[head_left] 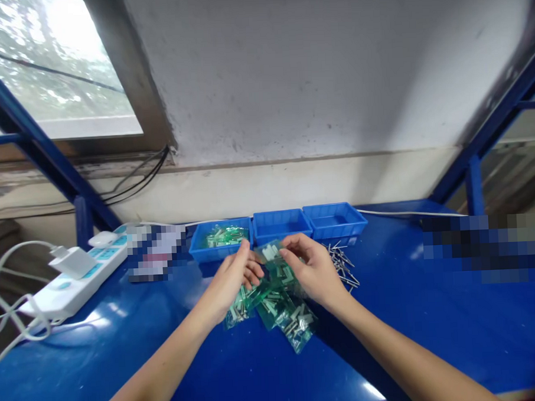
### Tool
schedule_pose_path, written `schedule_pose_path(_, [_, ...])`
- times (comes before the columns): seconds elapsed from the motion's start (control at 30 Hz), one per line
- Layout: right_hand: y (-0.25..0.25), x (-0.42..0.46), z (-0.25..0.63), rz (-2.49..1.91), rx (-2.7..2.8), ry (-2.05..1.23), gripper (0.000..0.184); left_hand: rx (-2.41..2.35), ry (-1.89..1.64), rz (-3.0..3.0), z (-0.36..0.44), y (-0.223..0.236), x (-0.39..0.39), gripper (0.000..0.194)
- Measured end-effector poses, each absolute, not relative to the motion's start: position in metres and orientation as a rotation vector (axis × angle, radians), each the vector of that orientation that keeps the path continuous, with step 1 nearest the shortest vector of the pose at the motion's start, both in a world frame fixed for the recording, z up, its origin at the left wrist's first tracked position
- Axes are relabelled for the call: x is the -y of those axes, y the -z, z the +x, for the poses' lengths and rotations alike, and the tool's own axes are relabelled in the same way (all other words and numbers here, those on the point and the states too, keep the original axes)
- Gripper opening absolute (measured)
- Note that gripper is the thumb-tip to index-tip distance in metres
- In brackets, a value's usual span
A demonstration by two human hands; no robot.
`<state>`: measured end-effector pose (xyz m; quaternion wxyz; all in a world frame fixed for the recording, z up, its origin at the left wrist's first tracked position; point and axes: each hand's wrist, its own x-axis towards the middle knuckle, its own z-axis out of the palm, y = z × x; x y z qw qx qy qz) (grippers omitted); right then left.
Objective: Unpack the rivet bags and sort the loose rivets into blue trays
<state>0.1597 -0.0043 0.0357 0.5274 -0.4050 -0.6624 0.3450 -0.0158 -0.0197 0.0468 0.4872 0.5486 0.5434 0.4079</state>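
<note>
Green plastic packets [272, 309] lie heaped on the blue worktop [240, 382], and just above them a small clear packet [270, 251] with white pieces inside is held up in front of the middle bin [277, 218]. Should the pinch slacken while its mouth is open, those pieces could spill among the heap; the slick film of the packets below might also let them slide if a palm pressed down. A sideways sweep of the wrist could scatter the loose thin metal pieces [346, 267], since nothing walls them in. Coming in from the lower right, the right hand [314, 270] bends inward at the wrist, its grip pinching the clear packet's right edge between thumb and fingers. Opposite, the left hand [231, 279] has its thumb raised and fingers curled; too small and dark there to tell whether its grip closes on the packet.
</note>
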Motion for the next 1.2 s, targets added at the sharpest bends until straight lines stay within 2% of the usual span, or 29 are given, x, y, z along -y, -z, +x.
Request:
schedule_pose_path(0.1, [-0.037,0.014,0.157,-0.815,1.839,-0.496,0.011,-1.101,-0.885,0.908,-0.009,-0.044,0.022,0.057])
schedule_pose_path(0.23, [-0.036,0.019,0.157,-0.661,2.026,-0.304,0.022,-1.004,-1.036,0.816,-0.012,-0.042,0.019,0.034])
schedule_pose_path(0.37, [-0.034,0.014,0.159,-0.906,1.943,-0.264,0.021,-1.067,-1.370,1.045,-0.014,-0.042,0.019,0.043])
schedule_pose_path(0.43, [-0.036,0.012,0.159,-1.031,1.893,-0.391,0.017,-1.180,-1.491,1.296,-0.014,-0.040,0.020,0.039])
schedule_pose_path(0.57, [-0.044,0.013,0.154,-1.148,1.700,-0.974,0.021,-1.325,-1.561,1.873,-0.012,-0.031,0.026,0.013])
schedule_pose_path(0.67, [-0.045,0.016,0.147,-1.062,1.434,-1.281,0.027,-1.275,-1.549,2.245,-0.009,-0.026,0.030,0.012])
schedule_pose_path(0.8, [-0.040,0.017,0.143,-0.998,1.182,-1.462,0.025,-1.230,-1.523,2.415,-0.005,-0.026,0.033,0.017])
schedule_pose_path(1.0, [-0.042,0.018,0.144,-0.881,1.028,-1.625,0.006,-1.189,-1.443,2.524,-0.006,-0.028,0.034,0.021])
schedule_pose_path(1.1, [-0.046,0.019,0.143,-0.896,0.969,-1.616,0.010,-1.199,-1.419,2.536,-0.007,-0.027,0.035,0.021])
schedule_pose_path(1.2, [-0.044,0.019,0.142,-0.961,0.981,-1.565,0.021,-1.229,-1.380,2.593,-0.009,-0.025,0.034,0.021])
